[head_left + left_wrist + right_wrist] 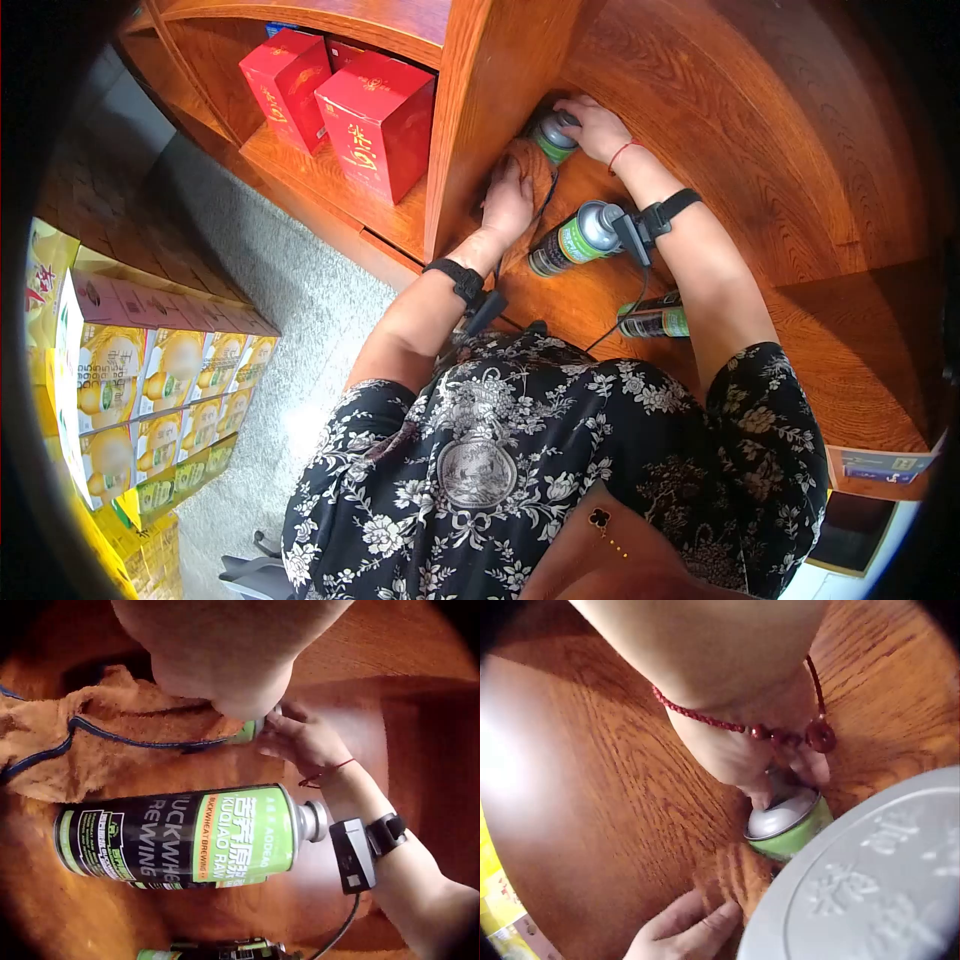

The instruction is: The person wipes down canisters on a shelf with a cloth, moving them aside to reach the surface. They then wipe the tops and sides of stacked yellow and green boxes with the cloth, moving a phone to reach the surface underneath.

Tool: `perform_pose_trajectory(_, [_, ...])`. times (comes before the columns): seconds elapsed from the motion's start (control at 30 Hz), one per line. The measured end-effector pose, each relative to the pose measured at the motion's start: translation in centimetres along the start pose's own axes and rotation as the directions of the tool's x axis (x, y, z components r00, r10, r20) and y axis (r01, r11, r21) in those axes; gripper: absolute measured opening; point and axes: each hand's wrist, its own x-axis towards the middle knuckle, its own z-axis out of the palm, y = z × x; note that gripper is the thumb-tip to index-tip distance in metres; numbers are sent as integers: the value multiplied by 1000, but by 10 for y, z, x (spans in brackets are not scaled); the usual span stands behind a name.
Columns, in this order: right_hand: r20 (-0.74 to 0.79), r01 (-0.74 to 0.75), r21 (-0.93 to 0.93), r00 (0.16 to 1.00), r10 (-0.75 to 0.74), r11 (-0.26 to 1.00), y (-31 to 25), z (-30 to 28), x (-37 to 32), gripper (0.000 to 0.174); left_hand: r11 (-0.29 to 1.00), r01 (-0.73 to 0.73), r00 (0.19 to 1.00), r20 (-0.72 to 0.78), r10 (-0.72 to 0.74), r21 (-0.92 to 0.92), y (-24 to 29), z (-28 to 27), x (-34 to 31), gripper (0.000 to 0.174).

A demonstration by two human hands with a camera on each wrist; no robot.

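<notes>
In the back corner of the wooden shelf, a tilted green-labelled can (553, 140) with a silver top is gripped near its cap by my right hand (598, 128). Its lower part is hidden by a brown cloth (112, 724) with a dark blue edge. My left hand (508, 205) holds the bunched cloth close beside that can; its fingers (716, 922) show at the cloth in the right wrist view. Nearer to me a second can (176, 836), black and green with a grey cap, stands under my right wrist. Its label reads buckwheat brewing.
More black and green cans (655, 318) are at the shelf's front, partly behind my right arm. An upright wooden divider (490, 90) rises left of my hands. Red boxes (375, 125) fill the neighbouring compartment. Stacked yellow cartons (150, 390) stand on the floor at left.
</notes>
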Motion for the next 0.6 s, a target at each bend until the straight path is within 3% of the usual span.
perform_pose_trajectory(0.07, [5,46,-2,999,-46,999,-2,-6,-7,41,992,-127,988,-87,126,-9,10,-3,1,49])
perform_pose_trajectory(0.23, [27,43,51,999,-44,998,-8,-15,-19,40,982,-189,975,-117,188,-1,43,-14,7,47])
perform_pose_trajectory(0.33, [55,69,67,996,-73,995,-3,-15,-22,39,987,-161,984,-71,162,18,41,-12,13,48])
perform_pose_trajectory(0.4, [66,90,75,993,-95,993,1,-14,-23,39,997,-34,998,63,30,69,30,-5,16,48])
perform_pose_trajectory(0.53, [71,103,106,991,-111,989,3,-13,-23,40,990,133,982,139,-127,-37,12,1,19,40])
perform_pose_trajectory(0.6, [64,119,120,990,-127,986,3,-13,-24,40,996,88,992,94,-86,-19,-2,10,22,41])
